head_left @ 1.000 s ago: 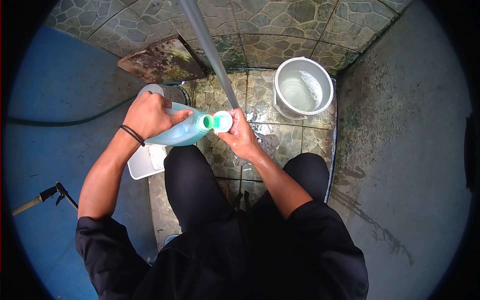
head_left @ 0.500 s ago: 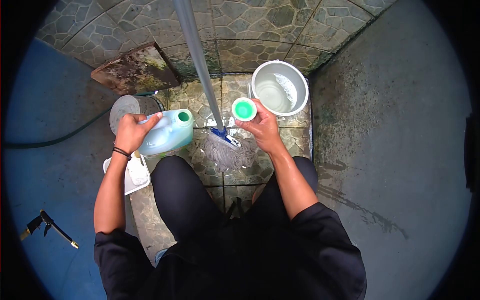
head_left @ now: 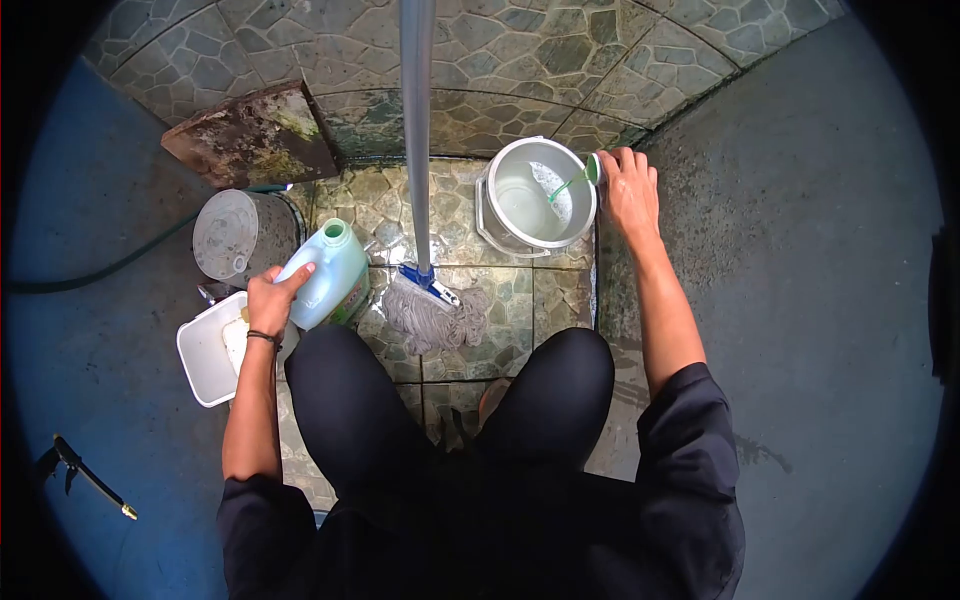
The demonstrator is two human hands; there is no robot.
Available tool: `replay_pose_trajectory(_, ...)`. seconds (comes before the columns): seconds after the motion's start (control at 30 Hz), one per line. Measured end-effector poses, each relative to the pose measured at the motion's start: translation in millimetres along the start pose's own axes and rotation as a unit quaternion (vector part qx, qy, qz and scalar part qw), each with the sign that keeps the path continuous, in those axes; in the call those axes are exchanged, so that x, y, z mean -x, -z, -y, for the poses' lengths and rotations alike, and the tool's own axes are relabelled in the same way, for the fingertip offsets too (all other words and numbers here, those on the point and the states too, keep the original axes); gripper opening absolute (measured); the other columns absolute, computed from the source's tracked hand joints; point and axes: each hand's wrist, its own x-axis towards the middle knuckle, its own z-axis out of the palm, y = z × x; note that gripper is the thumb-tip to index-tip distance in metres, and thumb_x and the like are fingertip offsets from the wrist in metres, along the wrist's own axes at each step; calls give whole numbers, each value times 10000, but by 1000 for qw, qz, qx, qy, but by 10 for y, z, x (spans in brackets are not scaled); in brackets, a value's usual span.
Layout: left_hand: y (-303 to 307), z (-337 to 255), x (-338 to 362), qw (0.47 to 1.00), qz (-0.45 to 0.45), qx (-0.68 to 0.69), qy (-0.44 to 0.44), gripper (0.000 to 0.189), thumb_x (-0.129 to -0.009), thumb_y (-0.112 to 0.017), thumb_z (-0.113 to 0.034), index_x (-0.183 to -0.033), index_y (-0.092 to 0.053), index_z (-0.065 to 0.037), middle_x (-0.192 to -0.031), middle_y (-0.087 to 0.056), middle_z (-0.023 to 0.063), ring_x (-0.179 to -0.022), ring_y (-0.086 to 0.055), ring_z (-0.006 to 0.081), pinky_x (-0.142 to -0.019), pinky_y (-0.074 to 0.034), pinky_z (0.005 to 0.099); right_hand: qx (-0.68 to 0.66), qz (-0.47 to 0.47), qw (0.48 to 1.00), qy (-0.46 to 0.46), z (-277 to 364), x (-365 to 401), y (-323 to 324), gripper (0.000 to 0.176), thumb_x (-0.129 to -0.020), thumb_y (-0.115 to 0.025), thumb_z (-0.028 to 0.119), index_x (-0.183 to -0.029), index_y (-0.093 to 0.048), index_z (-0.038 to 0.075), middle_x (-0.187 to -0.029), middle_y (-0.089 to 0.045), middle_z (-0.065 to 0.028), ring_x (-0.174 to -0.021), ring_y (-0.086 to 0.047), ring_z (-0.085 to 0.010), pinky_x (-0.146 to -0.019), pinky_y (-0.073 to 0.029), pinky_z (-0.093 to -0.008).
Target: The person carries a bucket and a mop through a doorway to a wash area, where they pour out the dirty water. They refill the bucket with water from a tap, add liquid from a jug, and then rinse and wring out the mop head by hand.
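My left hand point(head_left: 272, 303) is closed round the handle of a pale blue jug point(head_left: 325, 277), whose uncapped mouth points up and away from me. At the right, my right hand point(head_left: 630, 195) grips a small cap point(head_left: 594, 169) and tilts it over the rim of a grey bucket point(head_left: 487, 205). A thin stream of green liquid point(head_left: 568, 186) runs from the cap into the bucket, which holds water with foam on one side. Between my hands a mop point(head_left: 437, 310) rests its grey strands on the tiles, its metal pole rising past the top of the view.
A white tub point(head_left: 205, 360) stands beside my left wrist, with a lidded round container point(head_left: 225, 235) behind it. A stained board point(head_left: 255, 135) leans against the stone wall. A green hose point(head_left: 110, 283) and a spray gun point(head_left: 92, 475) lie at the left. The tiles look wet.
My right hand has carried the cap of green liquid rightward to the bucket and tipped it, so it now pours. The jug in my left hand has come lower and more upright.
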Motion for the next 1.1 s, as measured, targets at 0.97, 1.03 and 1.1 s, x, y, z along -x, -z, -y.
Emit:
replay_pose_trajectory(0.97, 2226, 327, 496, 888, -442, 115, 57, 382, -813, -690, -353, -912, -713, 15, -651, -582, 20, -541, -459, 81, -502, -375, 236, -115, 335, 921, -160, 161, 283, -1864, 368, -680, -654, 232, -955, -648, -12, -1005, -625, -260, -949, -612, -387, -833, -504, -441)
replay_pose_trajectory(1.03, 2376, 722, 430, 883, -449, 120, 69, 400, -780, -721, -387, -772, -695, 12, -646, -575, 20, -527, -445, 82, -489, -344, 237, -168, 343, 913, -144, 156, 244, -2057, 377, -701, -639, 206, -1030, -638, 23, -1009, -633, -243, -966, -612, -371, -854, -499, -434)
replay_pose_trajectory(1.1, 2461, 888, 408, 871, -467, 110, 103, 434, -768, -718, -430, -714, -667, -2, -601, -520, 13, -510, -414, 92, -487, -329, 254, -167, 347, 901, -198, 216, 204, -2378, 360, -743, -593, 158, -1081, -626, 40, -1039, -633, -226, -997, -610, -351, -876, -492, -419)
